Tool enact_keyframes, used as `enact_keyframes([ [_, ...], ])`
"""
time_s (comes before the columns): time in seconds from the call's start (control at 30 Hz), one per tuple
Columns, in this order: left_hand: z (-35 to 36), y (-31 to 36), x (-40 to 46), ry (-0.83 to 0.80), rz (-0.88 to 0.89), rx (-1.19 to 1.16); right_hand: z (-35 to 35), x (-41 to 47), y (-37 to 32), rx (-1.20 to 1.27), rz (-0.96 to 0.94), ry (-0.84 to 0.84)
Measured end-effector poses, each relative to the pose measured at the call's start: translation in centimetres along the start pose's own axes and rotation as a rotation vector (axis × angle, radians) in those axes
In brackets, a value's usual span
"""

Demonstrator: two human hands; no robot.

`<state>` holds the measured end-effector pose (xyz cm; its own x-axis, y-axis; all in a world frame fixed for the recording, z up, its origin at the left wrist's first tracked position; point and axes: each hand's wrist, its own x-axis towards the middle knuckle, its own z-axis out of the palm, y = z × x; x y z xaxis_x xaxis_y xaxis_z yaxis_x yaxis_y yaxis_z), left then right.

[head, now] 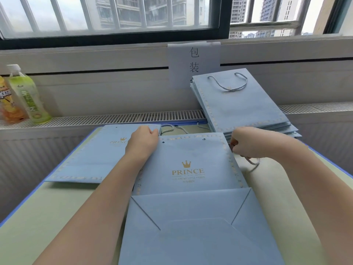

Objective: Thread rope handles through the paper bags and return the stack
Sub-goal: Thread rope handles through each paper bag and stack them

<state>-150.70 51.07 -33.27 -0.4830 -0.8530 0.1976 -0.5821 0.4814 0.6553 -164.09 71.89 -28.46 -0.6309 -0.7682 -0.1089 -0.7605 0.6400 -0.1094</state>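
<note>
A flat light-blue paper bag (191, 169) with a gold crown and "PRINCE" lies in front of me, two punched holes near its far edge. My left hand (142, 142) holds the bag's far left corner. My right hand (246, 143) sits at the far right corner and pinches a blue rope handle (254, 161) that loops out below it. Another flat bag (91, 155) lies to the left. A stack of bags with handles (242, 104) leans against the wall at the back right. Loose ropes (179, 128) lie beyond the bag.
The table (47, 203) is pale green with a blue edge. Two drink bottles (28, 94) stand on the radiator ledge at the far left. A paper sign (194, 58) hangs on the wall under the window.
</note>
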Motion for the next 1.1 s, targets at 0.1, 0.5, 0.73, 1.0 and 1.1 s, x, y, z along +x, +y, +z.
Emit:
enact_keyframes([
  [0.1,-0.2,0.3,-0.1,0.002,-0.002,-0.036,-0.4,0.5,0.1,0.198,0.028,0.193],
  [0.5,0.6,2.3,-2.1,-0.31,0.017,-0.615,-1.4,0.2,0.3,0.817,-0.262,0.67],
  [0.73,2.2,3.3,-3.6,-0.387,0.3,-0.286,-0.8,-0.6,-1.9,1.211,-0.434,0.445],
  [1.0,1.9,3.3,-3.6,-0.433,0.459,-0.037,1.3,-0.2,-2.4,0.383,-0.392,0.229],
  [1.1,2.0,3.2,-3.6,-0.426,0.476,0.0,2.1,-0.1,-2.6,0.303,-0.369,0.156],
])
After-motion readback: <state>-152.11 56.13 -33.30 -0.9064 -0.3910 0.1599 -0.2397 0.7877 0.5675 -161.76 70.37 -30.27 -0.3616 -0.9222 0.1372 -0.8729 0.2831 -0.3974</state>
